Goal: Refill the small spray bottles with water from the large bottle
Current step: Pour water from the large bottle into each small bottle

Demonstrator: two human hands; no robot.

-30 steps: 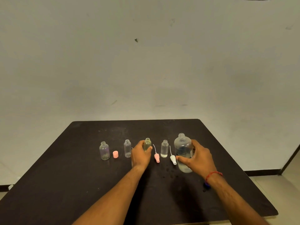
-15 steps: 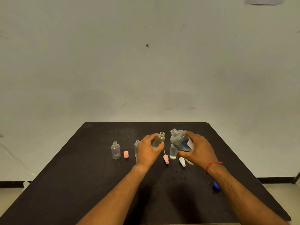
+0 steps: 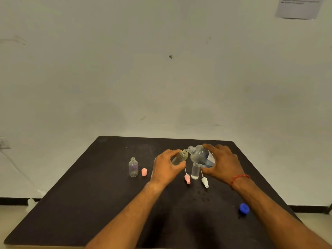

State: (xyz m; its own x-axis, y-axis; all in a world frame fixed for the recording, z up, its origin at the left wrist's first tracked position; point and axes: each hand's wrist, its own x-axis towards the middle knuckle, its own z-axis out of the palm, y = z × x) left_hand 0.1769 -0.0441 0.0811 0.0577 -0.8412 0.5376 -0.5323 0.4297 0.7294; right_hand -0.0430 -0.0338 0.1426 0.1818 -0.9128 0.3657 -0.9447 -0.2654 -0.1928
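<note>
Small bottle point(image 3: 180, 157) clasped in left hand point(image 3: 166, 169) grip, large bottle point(image 3: 200, 155) in right hand point(image 3: 222, 163) grip; spill risked if tilted mouths misaligned.

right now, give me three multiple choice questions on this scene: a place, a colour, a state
1. Where is the blue cap?
A) on the table beside the right forearm
B) screwed onto a bottle
C) on the floor

2. The loose cap beside the leftmost small bottle is:
A) green
B) pink
C) black

3. The large bottle is:
A) upright and capped
B) lying flat
C) tilted, uncapped, gripped by the right hand

Answers: 1 A, it rests there on the dark top. 2 B, it shows pink. 3 C, its open neck leans toward the yellowish bottle in the left hand.
</note>
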